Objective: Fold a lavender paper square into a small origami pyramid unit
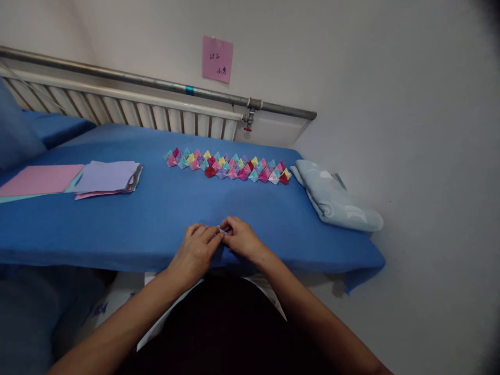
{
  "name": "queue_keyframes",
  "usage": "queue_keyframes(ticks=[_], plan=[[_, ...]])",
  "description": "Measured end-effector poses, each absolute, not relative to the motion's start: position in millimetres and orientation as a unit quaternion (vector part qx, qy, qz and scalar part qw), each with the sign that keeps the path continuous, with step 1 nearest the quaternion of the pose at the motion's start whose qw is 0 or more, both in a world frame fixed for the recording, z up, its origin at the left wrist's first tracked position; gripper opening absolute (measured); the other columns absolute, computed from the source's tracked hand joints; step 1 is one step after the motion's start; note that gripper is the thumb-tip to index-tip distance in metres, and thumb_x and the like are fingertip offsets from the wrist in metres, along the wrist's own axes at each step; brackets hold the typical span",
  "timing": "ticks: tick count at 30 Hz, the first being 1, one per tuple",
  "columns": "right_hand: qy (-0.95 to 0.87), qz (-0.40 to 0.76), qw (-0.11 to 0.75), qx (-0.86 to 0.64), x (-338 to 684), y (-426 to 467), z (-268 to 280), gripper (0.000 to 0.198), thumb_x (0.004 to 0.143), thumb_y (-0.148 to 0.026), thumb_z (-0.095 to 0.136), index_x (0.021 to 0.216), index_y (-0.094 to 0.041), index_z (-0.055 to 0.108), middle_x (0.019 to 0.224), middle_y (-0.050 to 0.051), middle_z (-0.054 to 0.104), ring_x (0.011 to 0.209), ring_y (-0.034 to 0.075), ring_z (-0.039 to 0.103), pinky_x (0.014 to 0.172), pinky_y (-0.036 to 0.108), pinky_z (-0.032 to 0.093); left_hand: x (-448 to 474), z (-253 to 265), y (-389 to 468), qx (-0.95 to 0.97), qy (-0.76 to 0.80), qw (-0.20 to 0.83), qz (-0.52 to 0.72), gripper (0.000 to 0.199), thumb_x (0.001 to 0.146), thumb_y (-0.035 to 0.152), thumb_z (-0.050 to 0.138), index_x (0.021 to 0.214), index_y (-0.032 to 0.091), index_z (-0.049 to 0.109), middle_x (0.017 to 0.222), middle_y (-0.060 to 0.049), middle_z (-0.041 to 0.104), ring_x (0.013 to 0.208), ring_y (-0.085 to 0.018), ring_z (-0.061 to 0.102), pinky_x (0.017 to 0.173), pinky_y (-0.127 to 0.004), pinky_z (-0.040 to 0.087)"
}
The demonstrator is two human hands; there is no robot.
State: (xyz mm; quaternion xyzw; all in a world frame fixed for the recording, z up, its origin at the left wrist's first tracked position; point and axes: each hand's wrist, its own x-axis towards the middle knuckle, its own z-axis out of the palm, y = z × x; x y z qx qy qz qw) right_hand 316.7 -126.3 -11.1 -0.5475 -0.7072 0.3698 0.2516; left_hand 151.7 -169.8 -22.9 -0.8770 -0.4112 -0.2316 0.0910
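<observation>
Near the front edge of the blue-covered table (pixel 164 219), a small piece of light purple paper (pixel 223 230) is pinched between my two hands. My left hand (pixel 197 250) closes on its left side, fingers bent over it. My right hand (pixel 240 237) holds it from the right with thumb and fingertips. Most of the paper is hidden by the fingers, so its folded shape cannot be made out. Beyond my hands, rows of small folded paper pieces (pixel 232 169) in pink, red, blue, yellow and purple stand close together.
To the left lies a stack of coloured paper sheets (pixel 105 174), purple on top, beside larger pink sheets (pixel 42 178). A folded light blue blanket (pixel 332 198) rests at the right end. Behind are a radiator (pixel 156 114), a pipe (pixel 156 80) and a pink wall note (pixel 217 59).
</observation>
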Motion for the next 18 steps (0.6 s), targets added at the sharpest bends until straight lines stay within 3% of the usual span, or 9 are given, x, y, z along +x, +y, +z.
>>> queue_keyframes(ticks=[3, 7, 13, 18], plan=[[-0.721, 0.349, 0.247, -0.546, 316.1, -127.0, -9.7, 0.017, 0.071, -0.007, 0.064, 0.076, -0.02, 0.053, 0.073, -0.005, 0.051, 0.059, 0.008, 0.047, 0.056, 0.021, 0.04, 157.2, -29.4, -165.9, -0.879, -0.423, 0.065, -0.213, 0.034, 0.087, 0.004, 0.043, 0.114, 0.016, 0.061, 0.116, -0.01, 0.065, 0.097, -0.022, 0.058, 0.083, -0.038, 0.04], [-0.739, 0.317, 0.24, -0.543, 320.8, -131.9, -7.3, 0.015, 0.073, -0.011, 0.065, 0.079, -0.019, 0.054, 0.079, -0.003, 0.053, 0.065, 0.01, 0.047, 0.065, 0.025, 0.041, 152.7, -35.7, -163.4, -0.88, -0.427, 0.062, -0.2, 0.037, 0.087, 0.005, 0.043, 0.116, 0.019, 0.061, 0.116, -0.008, 0.065, 0.097, -0.021, 0.058, 0.09, -0.041, 0.037], [-0.795, 0.18, 0.206, -0.541, 337.3, -139.9, -7.9, 0.017, 0.077, -0.025, 0.069, 0.09, -0.02, 0.059, 0.092, 0.003, 0.06, 0.09, 0.019, 0.051, 0.084, 0.033, 0.038, 149.4, -34.9, -162.8, -0.882, -0.423, 0.073, -0.193, 0.039, 0.085, 0.003, 0.044, 0.116, 0.02, 0.061, 0.115, -0.007, 0.066, 0.098, -0.02, 0.059, 0.094, -0.042, 0.035], [-0.775, 0.168, 0.193, -0.577, 356.9, -139.2, -6.8, 0.019, 0.076, -0.028, 0.07, 0.092, -0.021, 0.063, 0.093, 0.004, 0.061, 0.09, 0.02, 0.051, 0.086, 0.036, 0.036, 146.9, -34.7, -161.6, -0.888, -0.416, 0.073, -0.182, 0.042, 0.084, 0.002, 0.044, 0.118, 0.021, 0.059, 0.117, -0.007, 0.066, 0.1, -0.02, 0.059, 0.096, -0.042, 0.034]])
